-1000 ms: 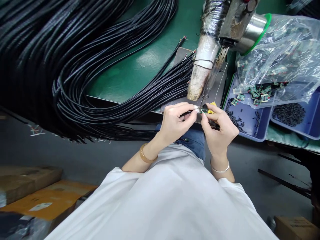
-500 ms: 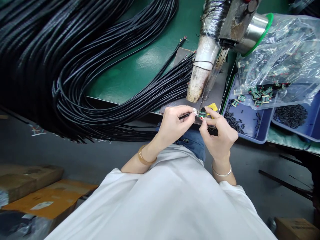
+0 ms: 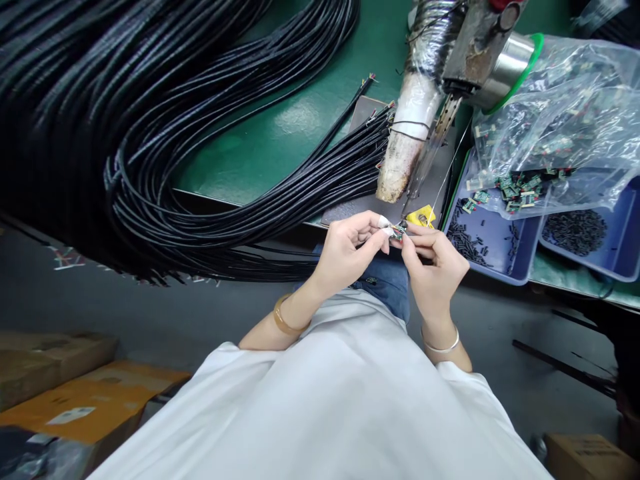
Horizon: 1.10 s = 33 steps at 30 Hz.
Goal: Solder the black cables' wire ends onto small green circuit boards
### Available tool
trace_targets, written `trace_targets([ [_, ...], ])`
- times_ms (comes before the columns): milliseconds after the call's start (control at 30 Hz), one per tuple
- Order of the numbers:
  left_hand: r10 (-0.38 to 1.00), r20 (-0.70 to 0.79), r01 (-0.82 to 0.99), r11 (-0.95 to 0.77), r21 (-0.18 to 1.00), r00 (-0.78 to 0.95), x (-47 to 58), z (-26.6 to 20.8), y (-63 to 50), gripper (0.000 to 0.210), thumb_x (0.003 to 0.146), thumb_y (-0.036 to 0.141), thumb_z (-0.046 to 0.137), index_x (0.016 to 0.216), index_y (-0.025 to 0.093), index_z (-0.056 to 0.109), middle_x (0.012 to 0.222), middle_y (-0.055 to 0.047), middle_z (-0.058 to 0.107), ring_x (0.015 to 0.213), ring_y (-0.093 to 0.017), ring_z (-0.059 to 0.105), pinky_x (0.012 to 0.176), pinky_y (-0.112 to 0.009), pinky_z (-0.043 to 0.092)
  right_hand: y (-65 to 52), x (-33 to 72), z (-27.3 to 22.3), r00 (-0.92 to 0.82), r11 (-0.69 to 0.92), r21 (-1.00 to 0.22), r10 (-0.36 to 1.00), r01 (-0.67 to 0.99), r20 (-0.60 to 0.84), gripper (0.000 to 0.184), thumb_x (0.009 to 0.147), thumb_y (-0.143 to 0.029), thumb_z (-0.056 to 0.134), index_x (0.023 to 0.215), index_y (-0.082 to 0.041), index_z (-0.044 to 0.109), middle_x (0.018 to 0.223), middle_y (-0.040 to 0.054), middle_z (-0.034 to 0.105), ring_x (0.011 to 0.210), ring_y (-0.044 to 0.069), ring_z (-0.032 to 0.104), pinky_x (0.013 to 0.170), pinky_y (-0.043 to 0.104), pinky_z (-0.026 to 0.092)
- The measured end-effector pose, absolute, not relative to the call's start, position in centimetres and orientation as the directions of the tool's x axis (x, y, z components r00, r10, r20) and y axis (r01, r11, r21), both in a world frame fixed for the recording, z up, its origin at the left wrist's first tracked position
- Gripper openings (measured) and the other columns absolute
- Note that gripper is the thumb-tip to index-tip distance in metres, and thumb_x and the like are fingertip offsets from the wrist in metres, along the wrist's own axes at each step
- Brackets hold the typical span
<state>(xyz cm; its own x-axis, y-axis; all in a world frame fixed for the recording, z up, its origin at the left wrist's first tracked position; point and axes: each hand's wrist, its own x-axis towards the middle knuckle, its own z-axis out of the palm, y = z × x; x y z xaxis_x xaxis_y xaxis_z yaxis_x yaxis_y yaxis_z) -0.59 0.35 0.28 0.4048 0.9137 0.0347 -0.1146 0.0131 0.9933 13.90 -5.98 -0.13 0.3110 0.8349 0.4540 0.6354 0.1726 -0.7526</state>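
A very big bundle of black cables (image 3: 165,133) covers the left part of the green surface (image 3: 280,133) and hangs over its front edge, with the stripped ends lying near a wrapped soldering fixture (image 3: 407,127) that stands tilted over a grey plate (image 3: 440,180). To the right is a blue tray (image 3: 487,250) with small black parts, and over it lies a clear plastic bag (image 3: 555,113) of small green boards. Both hands meet just in front of the edge of the surface, under the tip of the fixture. The left hand (image 3: 350,250) pinches the end of one thin cable, and the right hand (image 3: 433,257) pinches a small circuit board (image 3: 399,231) between thumb and forefinger. The long axis of the board lies about left to right, with one end pointing to the cable end at the left fingertips; they seem to touch. Just behind is a yellow piece (image 3: 420,217). Compared with half a second ago, the hands are a little closer to the body, and the board is now off the plate.
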Motion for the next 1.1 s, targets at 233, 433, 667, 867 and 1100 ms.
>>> trace_targets([
  [233, 0.933, 0.115, 0.002, -0.123, 0.992, 0.342, -0.46, -0.08, -0.09, 0.011, 0.087, 0.023, 0.068, 0.089, 0.013, 0.07, 0.07, -0.002, 0.069, 0.058, -0.009, 0.061, 0.058, -0.019, 0.051, -5.81, 14.37, 0.03, 0.274, 0.211, -0.692, 0.808, 0.691, 0.521, 0.005, 0.088, -0.017, 0.07, 0.085, -0.021, 0.068, 0.101, 0.0041, 0.078, 0.087, 0.017, 0.076, 0.066, 0.025, 0.065],
  [433, 0.931, 0.238, 0.16, -0.289, 0.944, 0.277, -0.13, -0.16, -0.38, 0.012, 0.09, 0.022, 0.063, 0.089, 0.013, 0.071, 0.074, -0.002, 0.071, 0.061, -0.008, 0.06, 0.058, -0.018, 0.046, -5.77, 14.03, -0.14, 0.195, 0.247, -0.576, 0.777, 0.78, 0.598, 0.008, 0.088, -0.014, 0.068, 0.087, -0.022, 0.066, 0.099, 0.0036, 0.077, 0.092, 0.017, 0.076, 0.078, 0.029, 0.064],
  [667, 0.922, 0.271, 0.211, -0.334, 0.919, 0.276, 0.12, -0.22, -0.28, 0.012, 0.094, 0.021, 0.057, 0.089, 0.014, 0.066, 0.075, -0.002, 0.069, 0.061, -0.008, 0.059, 0.059, -0.018, 0.045, -5.79, 14.07, -0.37, 0.207, 0.247, -0.607, 0.789, 0.756, 0.579, 0.01, 0.086, -0.013, 0.069, 0.086, -0.022, 0.066, 0.097, 0.0033, 0.076, 0.092, 0.018, 0.075, 0.077, 0.029, 0.065],
  [867, 0.877, 0.279, 0.211, -0.38, 0.9, 0.391, -0.6, -0.55, 0.24, 0.011, 0.094, 0.023, 0.059, 0.093, 0.014, 0.066, 0.074, -0.001, 0.069, 0.06, -0.008, 0.059, 0.061, -0.018, 0.045, -5.74, 14.25, -0.27, 0.28, 0.171, -0.737, 0.851, 0.654, 0.445, 0.005, 0.089, -0.017, 0.067, 0.085, -0.021, 0.067, 0.102, 0.0044, 0.076, 0.085, 0.015, 0.075, 0.067, 0.024, 0.064],
  [1100, 0.898, 0.299, 0.251, -0.386, 0.887, 0.324, 0.14, -0.45, 0.22, 0.013, 0.093, 0.021, 0.056, 0.087, 0.015, 0.065, 0.075, -0.001, 0.068, 0.061, -0.008, 0.058, 0.06, -0.018, 0.044, -5.35, 14.26, -0.16, 0.225, 0.246, -0.635, 0.792, 0.732, 0.567, 0.01, 0.086, -0.013, 0.07, 0.084, -0.022, 0.066, 0.093, 0.0021, 0.076, 0.09, 0.017, 0.075, 0.075, 0.03, 0.064],
])
